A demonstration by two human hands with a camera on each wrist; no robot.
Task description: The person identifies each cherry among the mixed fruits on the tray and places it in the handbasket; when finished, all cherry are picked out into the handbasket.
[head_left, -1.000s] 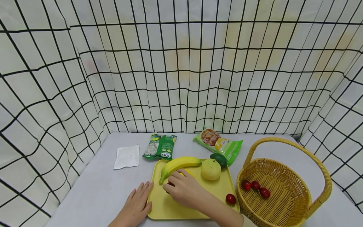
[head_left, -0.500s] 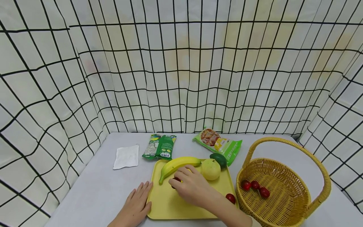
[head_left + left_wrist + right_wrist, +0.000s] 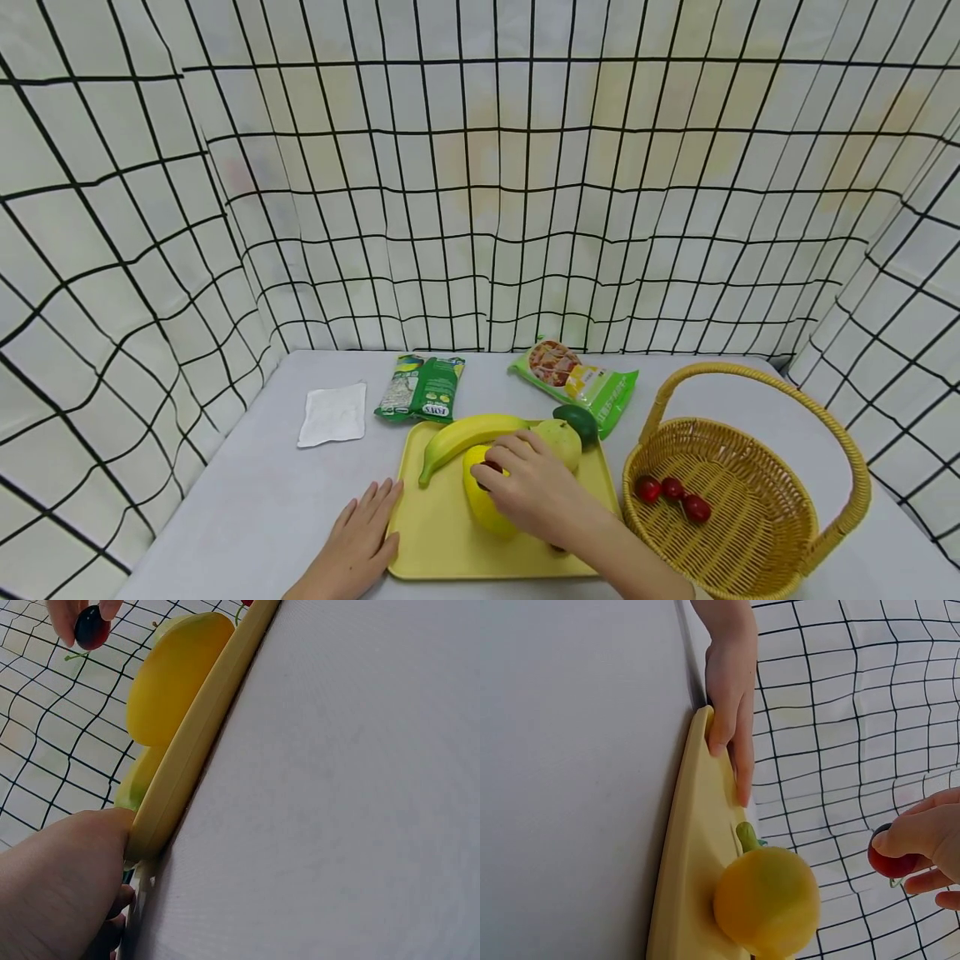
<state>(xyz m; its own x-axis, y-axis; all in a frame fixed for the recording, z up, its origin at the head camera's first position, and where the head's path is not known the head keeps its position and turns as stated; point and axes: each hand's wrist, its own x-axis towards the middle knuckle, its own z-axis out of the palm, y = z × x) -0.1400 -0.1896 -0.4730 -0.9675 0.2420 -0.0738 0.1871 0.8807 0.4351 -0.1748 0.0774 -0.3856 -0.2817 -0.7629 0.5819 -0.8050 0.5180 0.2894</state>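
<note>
My right hand (image 3: 534, 487) pinches a dark red cherry (image 3: 490, 468) between thumb and fingers, raised above the yellow tray (image 3: 427, 542). The cherry (image 3: 889, 855) shows a thin green stem in the right wrist view. Below the hand lies a yellow mango (image 3: 483, 508), partly covered. My left hand (image 3: 358, 533) lies with fingers extended on the table, touching the tray's left edge; in the left wrist view its thumb meets the rim. A banana (image 3: 465, 437), a round pale-yellow fruit (image 3: 562, 442) and a dark green fruit (image 3: 576, 418) line the tray's far side. Another cherry is mostly hidden beneath the right forearm.
A wicker basket (image 3: 787, 467) with a tall handle stands right of the tray, with three cherries (image 3: 672, 488) inside. Behind the tray lie a green snack packet (image 3: 423, 387) and a green-white food bag (image 3: 581, 379). A white tissue (image 3: 332, 414) is at left. Netting (image 3: 480, 250) surrounds the table.
My right hand has moved rightward and lifted with the cherry, uncovering much of the mango. Its forearm now covers most of the cherry on the tray. The left hand has stayed still.
</note>
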